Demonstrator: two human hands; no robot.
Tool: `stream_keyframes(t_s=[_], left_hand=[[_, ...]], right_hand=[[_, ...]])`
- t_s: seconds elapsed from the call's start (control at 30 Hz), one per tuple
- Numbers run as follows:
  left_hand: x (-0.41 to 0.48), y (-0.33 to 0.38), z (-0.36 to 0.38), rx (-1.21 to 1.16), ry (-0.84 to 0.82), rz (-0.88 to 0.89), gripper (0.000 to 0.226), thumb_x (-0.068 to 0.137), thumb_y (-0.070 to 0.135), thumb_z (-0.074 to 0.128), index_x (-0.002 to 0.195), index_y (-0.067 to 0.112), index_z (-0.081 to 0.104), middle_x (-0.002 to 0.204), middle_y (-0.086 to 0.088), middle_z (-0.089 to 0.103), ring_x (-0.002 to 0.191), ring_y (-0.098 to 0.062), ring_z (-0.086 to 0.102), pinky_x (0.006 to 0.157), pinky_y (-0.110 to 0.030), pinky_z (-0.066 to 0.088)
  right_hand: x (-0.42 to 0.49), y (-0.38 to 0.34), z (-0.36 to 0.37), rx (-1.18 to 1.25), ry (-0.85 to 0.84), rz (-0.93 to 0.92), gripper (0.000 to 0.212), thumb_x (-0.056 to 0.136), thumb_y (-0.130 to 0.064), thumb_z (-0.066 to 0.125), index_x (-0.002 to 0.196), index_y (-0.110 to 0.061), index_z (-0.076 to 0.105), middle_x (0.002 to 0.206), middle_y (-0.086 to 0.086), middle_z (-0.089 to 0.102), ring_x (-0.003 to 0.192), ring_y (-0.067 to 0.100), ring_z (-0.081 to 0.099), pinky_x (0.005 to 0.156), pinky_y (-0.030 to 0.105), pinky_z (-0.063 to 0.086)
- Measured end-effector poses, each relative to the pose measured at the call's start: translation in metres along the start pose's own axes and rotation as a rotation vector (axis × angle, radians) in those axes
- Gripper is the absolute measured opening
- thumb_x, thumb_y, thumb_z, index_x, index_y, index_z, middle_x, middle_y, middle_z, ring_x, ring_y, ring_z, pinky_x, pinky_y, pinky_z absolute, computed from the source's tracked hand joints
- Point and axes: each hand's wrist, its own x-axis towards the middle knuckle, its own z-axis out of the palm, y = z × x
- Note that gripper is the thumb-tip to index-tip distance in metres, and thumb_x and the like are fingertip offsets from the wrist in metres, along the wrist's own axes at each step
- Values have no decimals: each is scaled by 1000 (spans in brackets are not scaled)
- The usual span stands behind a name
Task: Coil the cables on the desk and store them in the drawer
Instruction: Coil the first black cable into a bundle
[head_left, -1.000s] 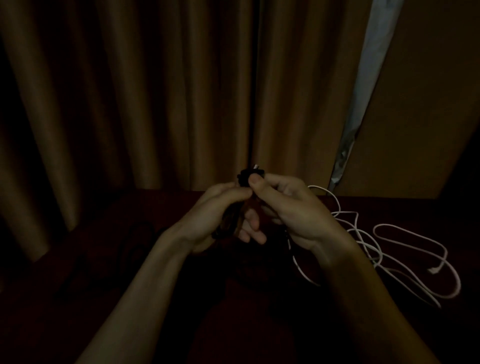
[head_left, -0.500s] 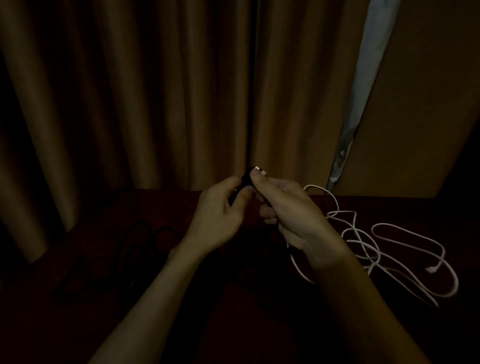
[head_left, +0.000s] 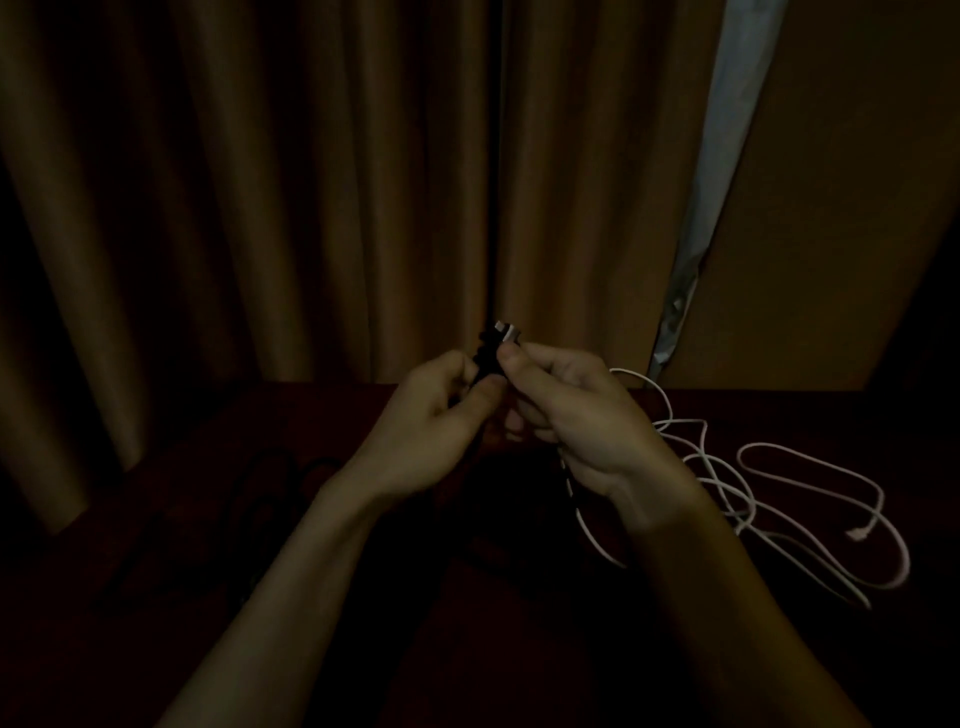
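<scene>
The scene is very dim. A black cable (head_left: 488, 349) with a pale plug end sticks up between both hands, above the dark red desk (head_left: 156, 649). My left hand (head_left: 431, 431) grips the cable from the left, thumb curled against it. My right hand (head_left: 571, 415) pinches it just below the plug, thumb on top. A white cable (head_left: 810, 499) lies in loose tangled loops on the desk to the right, part of it running under my right wrist. Another dark cable (head_left: 275, 488) lies faintly visible on the desk at the left.
Brown curtains (head_left: 311, 182) hang right behind the desk. A pale strip of window or wall (head_left: 727, 130) shows between the curtain and a brown panel (head_left: 841, 208) at the right. No drawer is visible.
My hands lifted slightly and my left hand shifted its grip up on the black cable, closer to the plug. The white cable on the desk stayed put.
</scene>
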Motion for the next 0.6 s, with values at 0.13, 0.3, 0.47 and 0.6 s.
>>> stream_keyframes(t_s=[0.13,0.3,0.47,0.6], left_hand=[[-5,12,-3,-526,-258,-294,21,98,24,53,105,5,59,72,-11,59,53,-18,56,49,-24,39],[-6,10,-6,-794,-379,-403,33,95,39,44,96,10,61,64,3,37,41,-5,32,42,-18,28],[-4,8,-1,-776,-316,-355,36,98,41,47,93,12,68,64,5,41,40,-2,35,41,-17,32],[0,5,8,-628,-133,-254,27,101,29,50,94,7,63,68,0,59,43,-8,51,40,-17,38]], right_hand=[[0,0,-10,30,-156,-19,41,104,-32,51,104,8,62,48,-4,40,41,7,33,49,24,30],[1,-1,-20,-53,-188,-30,58,94,-39,51,105,17,56,56,-3,35,40,1,21,38,14,18],[3,0,-23,-101,-130,-27,45,103,-38,48,94,5,59,71,10,35,45,7,21,40,20,12],[5,6,-16,-16,-51,24,32,106,-35,50,92,-7,60,67,1,55,45,8,31,42,19,16]])
